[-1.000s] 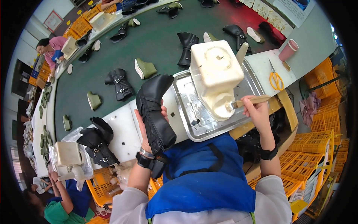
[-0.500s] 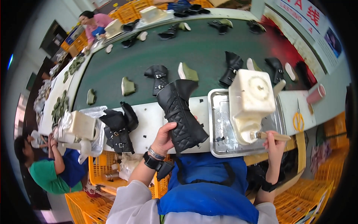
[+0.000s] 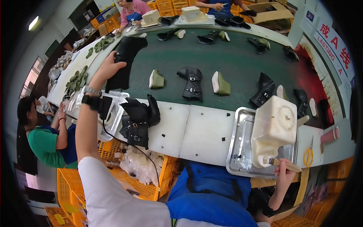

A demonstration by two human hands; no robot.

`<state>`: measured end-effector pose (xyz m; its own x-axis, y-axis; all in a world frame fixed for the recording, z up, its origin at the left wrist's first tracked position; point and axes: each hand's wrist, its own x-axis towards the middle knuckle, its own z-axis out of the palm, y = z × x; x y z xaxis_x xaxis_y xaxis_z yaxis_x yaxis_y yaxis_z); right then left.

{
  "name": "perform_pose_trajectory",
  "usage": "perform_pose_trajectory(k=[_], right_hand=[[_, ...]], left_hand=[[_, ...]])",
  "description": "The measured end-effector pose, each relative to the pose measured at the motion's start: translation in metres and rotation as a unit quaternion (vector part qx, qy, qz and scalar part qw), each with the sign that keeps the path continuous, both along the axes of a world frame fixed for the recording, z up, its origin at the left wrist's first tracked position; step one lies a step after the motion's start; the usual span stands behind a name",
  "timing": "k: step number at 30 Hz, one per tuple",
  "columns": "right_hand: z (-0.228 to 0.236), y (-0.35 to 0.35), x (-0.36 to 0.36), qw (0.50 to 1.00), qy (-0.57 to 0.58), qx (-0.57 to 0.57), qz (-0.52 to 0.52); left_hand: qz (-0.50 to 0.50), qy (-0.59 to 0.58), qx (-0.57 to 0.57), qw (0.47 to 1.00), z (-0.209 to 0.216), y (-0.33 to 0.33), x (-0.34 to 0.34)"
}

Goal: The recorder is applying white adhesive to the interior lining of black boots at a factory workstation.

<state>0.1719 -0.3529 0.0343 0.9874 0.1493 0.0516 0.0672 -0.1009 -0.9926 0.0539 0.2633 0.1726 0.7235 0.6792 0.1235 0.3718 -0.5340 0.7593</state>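
My left hand point(image 3: 107, 70) reaches to the far left with its fingers closed on a plain black boot upper point(image 3: 130, 55), at the left end of the green belt. My right hand point(image 3: 283, 172) grips the wooden handle of a brush point(image 3: 292, 165). The brush's head rests at the mouth of a cream plastic pot point(image 3: 274, 121); its bristles are mostly hidden there. Under the pot lies a metal tray point(image 3: 233, 162). On the belt, a buckled black boot upper point(image 3: 191, 83) lies between two green wedge soles point(image 3: 157, 80). More buckled black uppers point(image 3: 138, 119) stand on the white table edge.
The green belt point(image 3: 162, 53) carries several more uppers and soles. Yellow scissors point(image 3: 308, 157) and a pink cup point(image 3: 330, 135) stand right of the tray. Co-workers point(image 3: 49, 132) are at the left and far side. Orange crates point(image 3: 166, 174) sit below the table.
My left hand has swung from in front of me to the far left with the black upper. My right hand still has the brush at the pot. The whole view has shifted left.
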Motion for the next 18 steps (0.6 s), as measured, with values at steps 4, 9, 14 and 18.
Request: perform_pose_trajectory(k=[4,9,14,18], right_hand=[[0.004,0.007,-0.010,0.999,0.013,-0.034,0.007],[0.006,0.017,-0.018,0.997,0.017,-0.072,-0.007],[0.008,0.031,-0.021,0.995,0.032,-0.090,-0.031],[0.001,0.034,-0.020,0.993,0.045,-0.105,-0.027]], left_hand=[[0.071,0.258,0.271,0.924,-0.041,0.041,0.007],[0.097,0.322,0.236,0.912,-0.115,0.093,0.017],[0.132,0.300,0.210,0.921,-0.125,0.116,0.023],[0.141,0.224,0.163,0.950,-0.136,0.145,0.019]])
